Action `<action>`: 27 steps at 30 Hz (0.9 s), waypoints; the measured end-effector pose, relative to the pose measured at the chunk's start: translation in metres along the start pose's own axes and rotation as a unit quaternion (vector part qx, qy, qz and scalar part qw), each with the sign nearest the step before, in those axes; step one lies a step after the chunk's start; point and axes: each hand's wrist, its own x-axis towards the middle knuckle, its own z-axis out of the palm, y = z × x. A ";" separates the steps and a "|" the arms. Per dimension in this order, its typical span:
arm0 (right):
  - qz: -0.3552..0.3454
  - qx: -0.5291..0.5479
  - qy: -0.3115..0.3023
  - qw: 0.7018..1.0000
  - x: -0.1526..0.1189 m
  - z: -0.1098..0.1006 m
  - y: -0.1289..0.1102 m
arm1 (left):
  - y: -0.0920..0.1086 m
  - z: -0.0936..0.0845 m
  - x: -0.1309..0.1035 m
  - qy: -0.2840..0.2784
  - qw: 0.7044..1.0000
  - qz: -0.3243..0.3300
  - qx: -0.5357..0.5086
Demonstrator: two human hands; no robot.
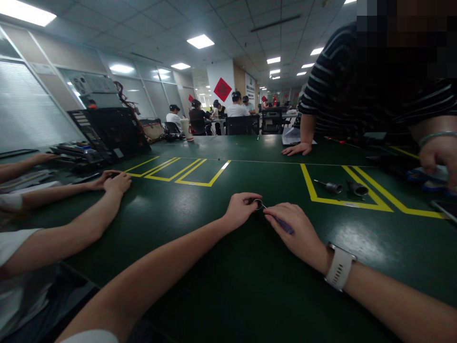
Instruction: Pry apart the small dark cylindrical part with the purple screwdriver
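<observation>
My left hand (243, 209) is closed on a small round metal part (258, 205), whose ring-like rim shows by the fingertips. Its kind is hard to make out, since the fingers cover most of it. Beside it, my right hand (293, 224) grips a screwdriver (284, 225) by its purple handle, and the thin shaft points at the round part's opening. I cannot tell whether the tip touches inside. To the right, two dark metal hole saws (333, 188) lie within a yellow taped outline (352, 205) on the green table (200, 286).
A person in a striped top leans over from the far right, one hand (300, 148) flat near papers (290, 137). Another person's hands (116, 181) rest at the left. An open computer case (110, 128) stands at the back left, near a cup (186, 129).
</observation>
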 end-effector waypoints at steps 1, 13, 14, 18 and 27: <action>0.021 0.029 0.024 0.999 0.000 -0.001 0.000 | 0.000 0.000 0.000 0.001 1.000 -0.006 0.000; 0.264 0.222 0.072 0.936 0.004 -0.002 0.016 | -0.002 -0.004 0.001 -0.019 0.998 0.004 -0.061; 0.265 0.216 0.067 0.937 0.004 -0.002 0.016 | -0.002 -0.003 0.001 -0.018 0.997 0.004 -0.068; 0.276 0.179 0.049 0.943 0.005 -0.002 0.014 | 0.000 -0.002 0.000 -0.015 0.996 -0.003 -0.092; 0.249 0.097 0.045 0.963 0.003 -0.006 0.001 | 0.002 -0.005 -0.001 -0.020 0.996 -0.001 -0.085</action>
